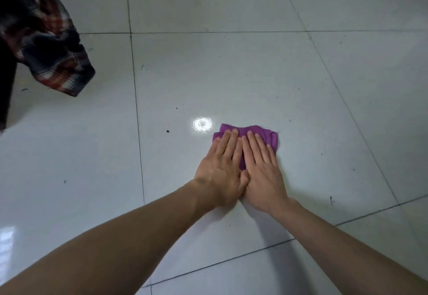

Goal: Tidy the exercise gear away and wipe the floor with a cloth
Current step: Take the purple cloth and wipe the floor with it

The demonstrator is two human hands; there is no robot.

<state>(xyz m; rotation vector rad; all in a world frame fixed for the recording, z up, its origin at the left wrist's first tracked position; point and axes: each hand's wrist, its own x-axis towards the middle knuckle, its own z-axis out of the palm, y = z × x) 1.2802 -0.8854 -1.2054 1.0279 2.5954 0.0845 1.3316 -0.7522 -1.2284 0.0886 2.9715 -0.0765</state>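
A purple cloth [268, 136] lies bunched on the pale tiled floor [231, 74], at the centre of the view. Both my hands press down flat on it, side by side, with fingers stretched forward and thumbs touching. My left hand [221, 167] covers the cloth's left part and my right hand [261, 169] its right part. Only the far edge and right corner of the cloth show past my fingertips. No exercise gear is in view.
A bright lamp reflection [202, 124] shines on the glossy tile just left of the cloth. Small dark specks [167, 131] dot the floor. A hanging plaid shirt tail [53, 62] and a dark trouser leg [5, 81] are at the upper left.
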